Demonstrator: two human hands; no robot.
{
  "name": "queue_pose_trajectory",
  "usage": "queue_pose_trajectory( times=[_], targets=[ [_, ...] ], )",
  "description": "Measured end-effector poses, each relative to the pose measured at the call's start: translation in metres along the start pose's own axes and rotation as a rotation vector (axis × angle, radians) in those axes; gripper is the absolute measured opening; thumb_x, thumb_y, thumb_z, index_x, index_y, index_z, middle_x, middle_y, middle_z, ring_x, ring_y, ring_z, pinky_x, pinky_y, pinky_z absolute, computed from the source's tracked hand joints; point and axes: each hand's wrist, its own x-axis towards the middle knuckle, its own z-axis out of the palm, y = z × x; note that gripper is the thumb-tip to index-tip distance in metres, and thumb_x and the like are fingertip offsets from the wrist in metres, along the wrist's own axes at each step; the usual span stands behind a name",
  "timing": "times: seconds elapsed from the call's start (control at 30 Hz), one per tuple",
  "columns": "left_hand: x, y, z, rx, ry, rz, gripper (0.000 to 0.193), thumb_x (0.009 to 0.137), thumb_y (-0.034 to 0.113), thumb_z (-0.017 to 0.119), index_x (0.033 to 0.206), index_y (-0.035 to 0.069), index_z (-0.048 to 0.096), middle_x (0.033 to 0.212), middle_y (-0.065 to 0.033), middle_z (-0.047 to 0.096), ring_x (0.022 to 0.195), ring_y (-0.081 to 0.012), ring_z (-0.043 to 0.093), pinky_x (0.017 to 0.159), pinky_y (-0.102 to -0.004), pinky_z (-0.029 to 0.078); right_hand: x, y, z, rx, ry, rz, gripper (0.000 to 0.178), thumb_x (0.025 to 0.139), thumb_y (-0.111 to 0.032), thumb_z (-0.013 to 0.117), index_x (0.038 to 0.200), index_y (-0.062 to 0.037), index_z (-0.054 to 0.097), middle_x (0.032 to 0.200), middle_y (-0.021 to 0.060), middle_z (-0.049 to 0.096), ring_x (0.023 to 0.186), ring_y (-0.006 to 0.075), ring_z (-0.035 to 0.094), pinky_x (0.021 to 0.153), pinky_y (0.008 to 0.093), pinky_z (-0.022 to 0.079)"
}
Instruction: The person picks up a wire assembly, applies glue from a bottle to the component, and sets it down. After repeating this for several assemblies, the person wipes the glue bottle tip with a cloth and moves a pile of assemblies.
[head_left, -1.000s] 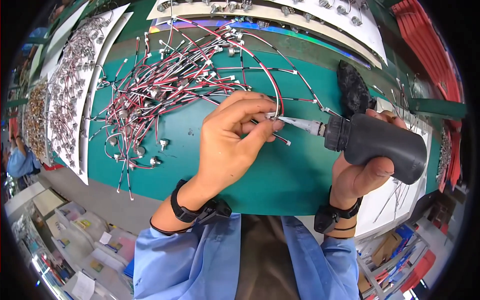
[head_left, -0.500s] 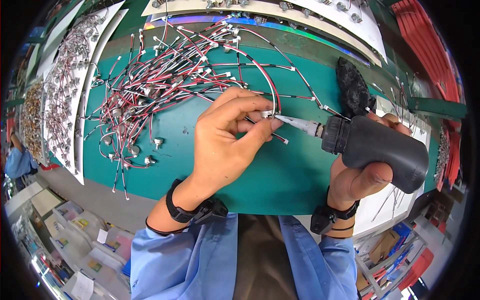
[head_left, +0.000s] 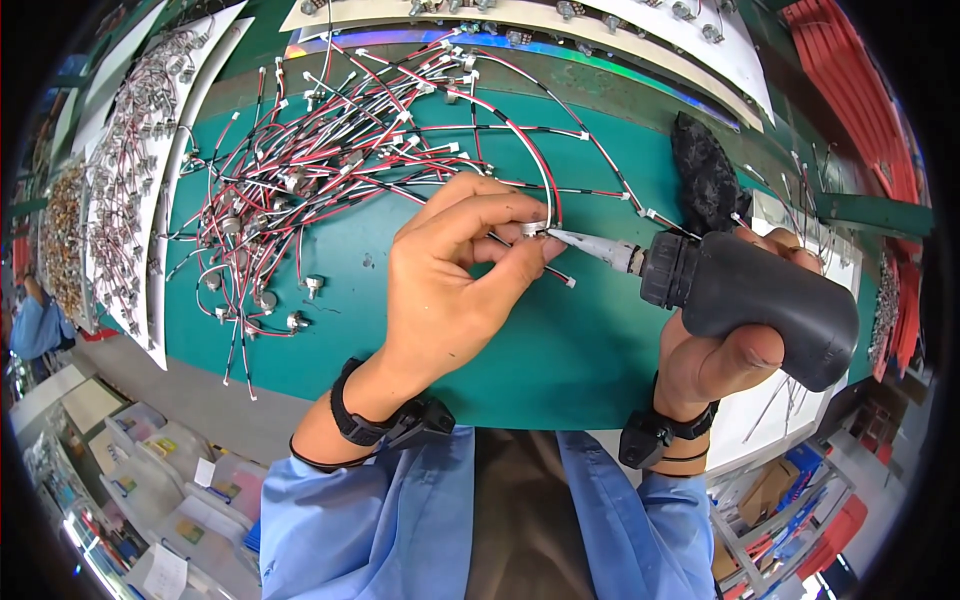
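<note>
Between thumb and fingertips, my left hand [head_left: 440,275] pinches a small wired potentiometer [head_left: 534,229], mostly hidden by the fingers. Red, white and black wires [head_left: 543,165] arch up from it toward the pile. My right hand [head_left: 705,365] is wrapped round a black squeeze bottle [head_left: 775,300], tipped on its side. Its pale tapered nozzle [head_left: 598,247] points left, with the tip at the potentiometer beside my left fingertips; whether it touches, I cannot tell. A thin wire with a white connector [head_left: 570,282] pokes out below my left fingers.
A tangled pile of wired potentiometers [head_left: 330,180] covers the back left of the green mat [head_left: 560,370]. Black crumpled cloth [head_left: 705,165] lies behind the bottle. White boards with more wired parts [head_left: 125,220] stand at left; a board with potentiometers [head_left: 600,25] lies along the back.
Both hands keep their grips and places almost unchanged. The bottle and its nozzle have shifted very slightly left.
</note>
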Motion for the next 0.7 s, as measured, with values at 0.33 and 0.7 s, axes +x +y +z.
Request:
queue_pose_trajectory(
  times=[0.33, 0.7],
  targets=[
    [-0.0003, -0.0013, -0.0017, 0.052, -0.034, 0.026, 0.021, 0.073, -0.012, 0.059, 0.093, -0.01, 0.054, 0.095, -0.011, 0.049, 0.068, -0.0137, 0.059, 0.058, -0.0208, 0.05, -0.0005, 0.0016, 0.0013, 0.014, 0.005, 0.005, 0.074, 0.073, -0.054, 0.059, 0.119, 0.0, 0.037, 0.112, 0.01, 0.045, 0.102, 0.0249, 0.05, 0.087, 0.037, 0.043],
    [-0.0001, 0.0014, 0.001, 0.015, 0.016, -0.022, 0.018, 0.07, -0.014, 0.059, 0.088, -0.009, 0.058, 0.09, -0.0089, 0.05, 0.073, -0.0098, 0.055, 0.059, -0.0175, 0.051, 0.0005, -0.0002, 0.0014, 0.031, 0.015, 0.031, 0.073, 0.073, -0.052, 0.061, 0.118, -0.0006, 0.037, 0.109, 0.013, 0.046, 0.096, 0.0256, 0.054, 0.086, 0.0357, 0.043]
  ],
)
